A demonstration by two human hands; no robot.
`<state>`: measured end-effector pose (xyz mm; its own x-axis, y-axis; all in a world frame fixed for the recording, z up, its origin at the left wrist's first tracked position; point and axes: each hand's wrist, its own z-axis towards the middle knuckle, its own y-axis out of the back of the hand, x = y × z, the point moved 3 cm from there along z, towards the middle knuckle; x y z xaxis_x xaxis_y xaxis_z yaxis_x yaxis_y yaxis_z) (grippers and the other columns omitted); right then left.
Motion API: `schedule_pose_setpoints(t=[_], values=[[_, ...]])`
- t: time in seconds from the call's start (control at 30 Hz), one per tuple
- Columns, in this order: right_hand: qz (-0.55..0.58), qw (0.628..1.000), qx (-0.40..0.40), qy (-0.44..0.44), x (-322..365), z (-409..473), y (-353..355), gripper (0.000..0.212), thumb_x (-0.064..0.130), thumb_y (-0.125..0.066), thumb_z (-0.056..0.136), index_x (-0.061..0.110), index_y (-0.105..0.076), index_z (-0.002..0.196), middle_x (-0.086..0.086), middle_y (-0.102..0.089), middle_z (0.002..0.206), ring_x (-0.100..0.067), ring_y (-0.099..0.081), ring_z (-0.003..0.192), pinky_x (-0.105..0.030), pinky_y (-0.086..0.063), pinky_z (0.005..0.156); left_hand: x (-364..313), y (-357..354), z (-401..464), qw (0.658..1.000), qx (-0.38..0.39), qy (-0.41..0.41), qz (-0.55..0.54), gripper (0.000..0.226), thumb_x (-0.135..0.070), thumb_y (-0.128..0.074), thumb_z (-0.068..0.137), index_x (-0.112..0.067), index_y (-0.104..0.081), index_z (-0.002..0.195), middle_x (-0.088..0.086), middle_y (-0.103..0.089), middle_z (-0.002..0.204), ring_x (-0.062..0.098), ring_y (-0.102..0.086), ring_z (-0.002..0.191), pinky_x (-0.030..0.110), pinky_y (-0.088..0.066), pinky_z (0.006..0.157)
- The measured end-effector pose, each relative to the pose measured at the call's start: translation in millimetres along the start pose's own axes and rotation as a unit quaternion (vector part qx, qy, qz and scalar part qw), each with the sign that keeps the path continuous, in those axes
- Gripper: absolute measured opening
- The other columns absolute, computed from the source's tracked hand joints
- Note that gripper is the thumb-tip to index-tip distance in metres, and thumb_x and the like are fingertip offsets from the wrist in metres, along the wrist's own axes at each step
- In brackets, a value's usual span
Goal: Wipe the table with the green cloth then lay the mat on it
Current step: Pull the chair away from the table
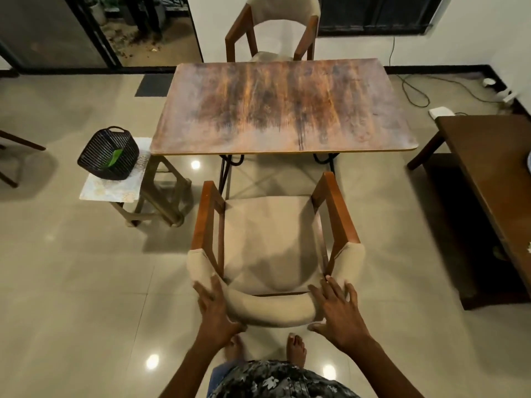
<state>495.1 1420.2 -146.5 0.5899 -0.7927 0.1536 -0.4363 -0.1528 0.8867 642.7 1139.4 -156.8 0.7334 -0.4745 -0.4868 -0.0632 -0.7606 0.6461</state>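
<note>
Not started yet: both hands, left hand (pixel 214 307) and right hand (pixel 336 314), are gripping the chair (pixel 273 254) back, fingers wrapped around it. Green cloth (pixel 113 159) is sitting in the basket (pixel 107 153) on the mat (pixel 110 186), stool-side. Bench (pixel 283 107) is waiting, unwiped.

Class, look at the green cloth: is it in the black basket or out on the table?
In. The green cloth shows through the black basket on the stool; none lies on the table.

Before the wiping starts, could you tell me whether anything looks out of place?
The mat overhangs the stool edge, pinned under the black basket holding the green cloth. Both hands, left hand and right hand, hold the chair backrest.
</note>
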Motion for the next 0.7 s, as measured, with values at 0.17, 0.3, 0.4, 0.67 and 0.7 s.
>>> schedule_pose_setpoints(t=[0.17,0.3,0.4,0.67,0.7], values=[[0.016,1.000,-0.018,-0.005,18.5,2.5,2.3,0.086,0.076,-0.079,0.072,0.036,-0.060,0.146,0.004,-0.060,0.147,-0.025,-0.048,0.149,-0.060,-0.012,0.128,-8.5,0.9,4.1,0.997,0.037,-0.063,0.026,0.157,-0.049,-0.099,0.067,-0.022,0.017,0.169,0.026,0.070,0.136,0.042,0.068,0.123,0.047,0.031,0.117],[0.034,0.998,-0.054,-0.018,19.1,7.3,4.1,0.079,0.075,-0.092,0.052,0.037,-0.077,0.120,0.012,-0.075,0.117,-0.020,-0.071,0.119,-0.051,-0.022,0.119,-8.2,2.1,24.4,0.996,0.047,-0.064,0.038,0.151,-0.061,-0.094,0.067,-0.020,0.007,0.171,0.025,0.071,0.134,0.043,0.070,0.124,0.055,0.030,0.117],[0.047,0.995,-0.083,-0.022,21.7,14.2,4.3,0.073,0.068,-0.096,0.052,0.036,-0.079,0.116,0.011,-0.076,0.115,-0.021,-0.073,0.118,-0.049,-0.022,0.116,-8.9,5.8,34.3,0.994,0.053,-0.076,0.055,0.149,-0.063,-0.094,0.066,-0.020,0.004,0.171,0.026,0.072,0.132,0.046,0.068,0.124,0.062,0.024,0.122],[0.041,0.998,-0.016,-0.053,2.4,55.5,23.6,0.078,0.073,-0.076,0.079,0.045,-0.055,0.149,0.016,-0.053,0.154,-0.015,-0.033,0.158,-0.047,0.005,0.129,-37.4,19.3,68.4,0.995,0.013,-0.067,0.070,0.147,-0.066,-0.097,0.057,-0.021,-0.017,0.172,0.030,0.066,0.140,0.047,0.059,0.137,0.062,0.018,0.126],[0.041,0.997,-0.014,-0.060,-3.1,59.8,25.2,0.081,0.074,-0.074,0.080,0.046,-0.051,0.152,0.015,-0.049,0.160,-0.015,-0.026,0.161,-0.046,0.008,0.129,-43.4,18.8,71.3,0.996,0.006,-0.063,0.064,0.146,-0.065,-0.097,0.057,-0.022,-0.019,0.171,0.028,0.067,0.139,0.046,0.061,0.136,0.062,0.017,0.126]])
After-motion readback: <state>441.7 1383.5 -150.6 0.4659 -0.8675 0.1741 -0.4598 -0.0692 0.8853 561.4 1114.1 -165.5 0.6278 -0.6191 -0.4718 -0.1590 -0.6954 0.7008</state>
